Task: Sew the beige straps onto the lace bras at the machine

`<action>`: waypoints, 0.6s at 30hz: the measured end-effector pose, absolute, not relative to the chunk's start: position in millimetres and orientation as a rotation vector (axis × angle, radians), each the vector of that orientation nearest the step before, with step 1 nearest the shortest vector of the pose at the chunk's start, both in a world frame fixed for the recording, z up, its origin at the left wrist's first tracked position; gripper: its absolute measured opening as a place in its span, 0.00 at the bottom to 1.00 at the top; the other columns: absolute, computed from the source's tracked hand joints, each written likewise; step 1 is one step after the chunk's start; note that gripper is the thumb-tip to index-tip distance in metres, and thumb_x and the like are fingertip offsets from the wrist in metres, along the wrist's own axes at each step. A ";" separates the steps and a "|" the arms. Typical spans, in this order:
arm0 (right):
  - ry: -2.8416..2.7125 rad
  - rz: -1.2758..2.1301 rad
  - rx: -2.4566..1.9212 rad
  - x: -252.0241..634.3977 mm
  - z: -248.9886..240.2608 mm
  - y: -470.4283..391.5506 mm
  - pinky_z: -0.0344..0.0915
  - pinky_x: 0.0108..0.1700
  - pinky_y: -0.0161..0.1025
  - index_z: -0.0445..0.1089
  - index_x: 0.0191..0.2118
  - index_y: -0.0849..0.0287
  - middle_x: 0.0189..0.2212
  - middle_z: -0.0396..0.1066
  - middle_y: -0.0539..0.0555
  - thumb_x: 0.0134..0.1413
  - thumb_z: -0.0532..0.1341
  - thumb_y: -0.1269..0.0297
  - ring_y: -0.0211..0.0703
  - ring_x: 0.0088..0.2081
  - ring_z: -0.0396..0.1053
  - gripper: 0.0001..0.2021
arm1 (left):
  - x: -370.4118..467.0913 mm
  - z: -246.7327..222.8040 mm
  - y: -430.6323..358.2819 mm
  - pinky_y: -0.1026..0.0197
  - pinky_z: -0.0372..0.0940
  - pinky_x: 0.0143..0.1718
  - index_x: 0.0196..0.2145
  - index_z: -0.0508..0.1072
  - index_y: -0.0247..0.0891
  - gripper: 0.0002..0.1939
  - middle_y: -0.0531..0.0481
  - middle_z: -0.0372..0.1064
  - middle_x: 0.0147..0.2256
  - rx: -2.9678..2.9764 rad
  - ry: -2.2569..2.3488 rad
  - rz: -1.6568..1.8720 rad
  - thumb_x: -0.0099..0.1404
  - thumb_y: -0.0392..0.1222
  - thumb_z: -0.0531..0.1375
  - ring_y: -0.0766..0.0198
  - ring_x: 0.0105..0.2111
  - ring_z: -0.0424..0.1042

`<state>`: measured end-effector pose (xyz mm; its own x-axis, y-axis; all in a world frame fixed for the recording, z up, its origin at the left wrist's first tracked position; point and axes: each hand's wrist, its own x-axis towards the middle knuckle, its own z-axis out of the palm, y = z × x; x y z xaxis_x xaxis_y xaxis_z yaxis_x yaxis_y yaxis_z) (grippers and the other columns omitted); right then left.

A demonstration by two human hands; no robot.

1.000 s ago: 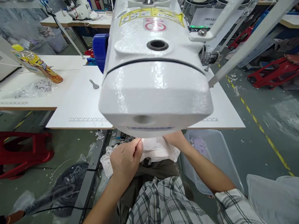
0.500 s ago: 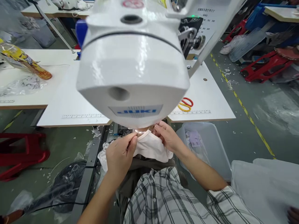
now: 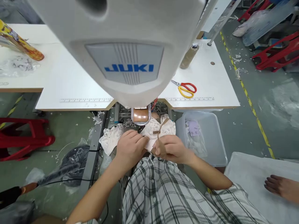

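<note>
Cloth (image 3: 151, 127), white with lace, lies at 6 o'clock from the machine (image 3: 130, 67), near the plate (image 3: 140, 115) and not on it. Left hand (image 3: 130, 145): fingers closed on its near edge. Right hand (image 3: 172, 149): fingers closed on it beside the brown strip (image 3: 159, 130), which crosses the lace toward 12 o'clock. Judged status: handling is in progress and the cloth is not released; whether the strip is stitched down cannot be confirmed at this resolution. Scissors (image 3: 187, 90), at 1 o'clock from the hands, lie unheld.
</note>
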<state>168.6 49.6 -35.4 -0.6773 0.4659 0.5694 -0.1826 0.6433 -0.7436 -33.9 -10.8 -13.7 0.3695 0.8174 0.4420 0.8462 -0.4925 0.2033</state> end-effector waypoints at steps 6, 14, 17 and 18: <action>-2.116 0.864 -0.117 173.6 -46.2 42.8 0.74 0.47 0.38 0.73 0.39 0.55 0.36 0.78 0.54 0.63 0.60 0.69 0.42 0.43 0.77 0.05 | -34.1 -14.1 -13.8 0.58 0.60 0.31 0.35 0.73 0.42 0.08 0.53 0.68 0.22 -2.469 -1.553 -0.874 0.68 0.35 0.54 0.62 0.24 0.64; -2.203 0.857 -0.166 183.5 -46.5 55.3 0.73 0.47 0.38 0.73 0.41 0.56 0.37 0.78 0.55 0.65 0.58 0.67 0.41 0.43 0.76 0.06 | -28.7 -6.6 -20.4 0.58 0.56 0.24 0.35 0.75 0.41 0.12 0.52 0.67 0.20 -2.575 -1.681 -0.894 0.70 0.37 0.52 0.62 0.21 0.63; -2.347 0.911 -0.600 201.9 -62.4 81.0 0.72 0.47 0.45 0.73 0.45 0.57 0.40 0.78 0.58 0.63 0.56 0.65 0.46 0.44 0.75 0.10 | -19.7 8.8 -38.4 0.61 0.54 0.20 0.25 0.73 0.40 0.21 0.53 0.62 0.17 -2.887 -1.807 -1.069 0.74 0.45 0.51 0.67 0.17 0.60; -2.400 0.931 -0.728 208.8 -68.9 89.0 0.72 0.48 0.47 0.73 0.47 0.59 0.42 0.77 0.60 0.61 0.58 0.63 0.48 0.45 0.74 0.12 | -17.5 15.0 -46.6 0.62 0.56 0.20 0.23 0.72 0.40 0.24 0.53 0.62 0.17 -3.035 -1.825 -1.181 0.74 0.48 0.50 0.67 0.17 0.61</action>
<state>208.8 89.0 -68.9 -0.7531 0.6185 0.2245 0.3054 0.6308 -0.7133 -17.5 -46.6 15.0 0.3795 0.9037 0.1982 0.5510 -0.3928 0.7363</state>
